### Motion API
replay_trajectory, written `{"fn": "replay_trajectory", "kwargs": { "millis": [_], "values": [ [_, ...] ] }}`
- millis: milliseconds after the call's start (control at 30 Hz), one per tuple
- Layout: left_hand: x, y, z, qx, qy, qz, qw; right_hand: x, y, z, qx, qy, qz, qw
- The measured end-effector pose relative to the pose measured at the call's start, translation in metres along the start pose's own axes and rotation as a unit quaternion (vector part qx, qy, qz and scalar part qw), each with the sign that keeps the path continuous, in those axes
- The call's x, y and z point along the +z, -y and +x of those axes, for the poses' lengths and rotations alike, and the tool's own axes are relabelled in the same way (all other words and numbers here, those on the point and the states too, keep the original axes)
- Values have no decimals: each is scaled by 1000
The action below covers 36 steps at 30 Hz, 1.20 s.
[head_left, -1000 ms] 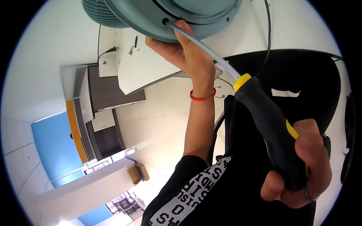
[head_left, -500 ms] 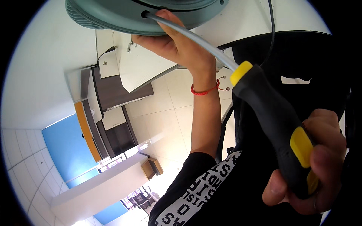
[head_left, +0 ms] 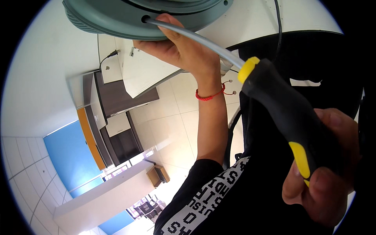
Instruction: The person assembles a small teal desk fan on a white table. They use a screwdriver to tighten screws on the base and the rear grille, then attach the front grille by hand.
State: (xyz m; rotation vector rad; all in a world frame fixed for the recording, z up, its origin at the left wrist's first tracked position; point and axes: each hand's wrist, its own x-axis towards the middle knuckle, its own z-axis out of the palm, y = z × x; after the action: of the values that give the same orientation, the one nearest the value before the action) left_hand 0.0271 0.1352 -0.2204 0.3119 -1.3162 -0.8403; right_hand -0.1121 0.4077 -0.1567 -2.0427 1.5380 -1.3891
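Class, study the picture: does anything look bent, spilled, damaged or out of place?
The screwdriver shaft looks curved between its yellow collar and the hole in the green casing; fisheye distortion may explain it. I see nothing spilled or broken.

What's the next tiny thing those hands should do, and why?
I'd say a small twist of the screwdriver by the right hand might suit: its shaft runs into the dark hole in the grey-green casing, the right hand grips the handle, and the left hand holds the casing's rim. The tip is hidden.
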Motion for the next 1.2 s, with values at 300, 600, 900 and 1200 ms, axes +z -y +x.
{"fn": "replay_trajectory", "kwargs": {
  "millis": [300,600,900,1200],
  "values": [
    [-2,-4,-2,6,14,1,1000,-5,-1,-1,6,3,11,1000],
    [12,-14,-2,8,0,36,999,-8,-2,12,37,25,47,998],
    [5,-4,-4,6,-34,52,998,2,4,34,51,-79,27,995],
    [6,-17,-4,-42,-81,90,992,13,6,39,10,-160,-18,987]
  ]
}}
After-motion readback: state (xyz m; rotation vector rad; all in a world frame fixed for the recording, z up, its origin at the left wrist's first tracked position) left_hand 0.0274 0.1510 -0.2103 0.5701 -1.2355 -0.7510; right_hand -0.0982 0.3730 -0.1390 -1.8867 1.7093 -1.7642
